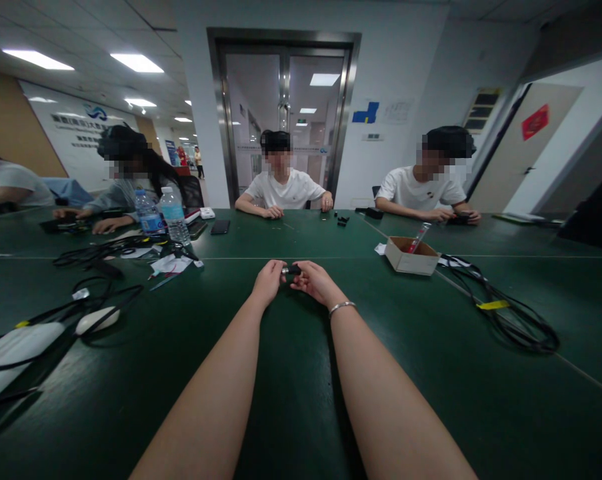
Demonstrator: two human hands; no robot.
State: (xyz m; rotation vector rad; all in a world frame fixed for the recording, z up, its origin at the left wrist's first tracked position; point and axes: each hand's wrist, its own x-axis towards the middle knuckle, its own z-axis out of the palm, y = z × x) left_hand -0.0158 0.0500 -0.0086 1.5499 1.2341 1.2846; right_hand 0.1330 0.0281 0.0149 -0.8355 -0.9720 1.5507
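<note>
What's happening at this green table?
The left hand and right hand hold a small black and silver object between them, above the table. To the right sits an open box; to the left, two plastic bottles and tangled cables. Other people sit around the table.

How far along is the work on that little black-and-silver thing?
Looks done: both hands have a grip on the black-and-silver piece. In hand: the left hand is at its silver end, the right hand at its black end. Remaining: neither has let go, so the handling seems unfinished; whether its parts are fully joined is too small to tell.
</note>
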